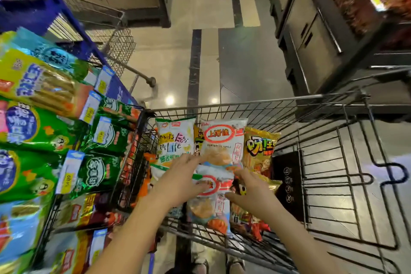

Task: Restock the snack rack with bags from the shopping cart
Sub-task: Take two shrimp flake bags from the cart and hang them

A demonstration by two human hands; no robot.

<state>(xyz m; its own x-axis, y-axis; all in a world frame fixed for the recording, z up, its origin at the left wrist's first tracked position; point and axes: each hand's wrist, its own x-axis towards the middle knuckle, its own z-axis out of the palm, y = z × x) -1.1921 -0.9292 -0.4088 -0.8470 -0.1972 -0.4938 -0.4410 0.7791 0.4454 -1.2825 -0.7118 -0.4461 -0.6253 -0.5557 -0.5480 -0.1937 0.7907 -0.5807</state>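
Head view. The floor (249, 69) is glossy grey-beige tile with dark inlaid strips and reflects ceiling lights. Dark metal cabinets (311, 46) stand at 1 o'clock, and more at 11 o'clock. A second wire cart (117, 44) stands at 10 o'clock.

The snack rack (131, 162), black wire under a blue header, fills 9 o'clock. It carries crinkled foil bags, green (104, 171) and yellow-green (40, 87), with price tags clipped in front.

The shopping cart (289, 104), a grey steel wire basket, sits at centre, just beside the rack. A black plastic panel (287, 184) is on its folding seat at 3 o'clock.

Glossy pillow-shaped bags lie in the basket: a white lettered bag (173, 140), a far shrimp-flake bag (222, 140) and an orange bag (260, 147).

The near shrimp-flake bag (211, 207) lies flat, its long axis from 6 to 12 o'clock and its top seal toward 12.

The left hand (182, 178) reaches in at the bag's 9 o'clock side, fingers straight and spread, thumb over its upper part. The right hand (251, 191) is at its 3 o'clock side, fingers extended, thumb at the bag's edge. Neither hand is closed on it.
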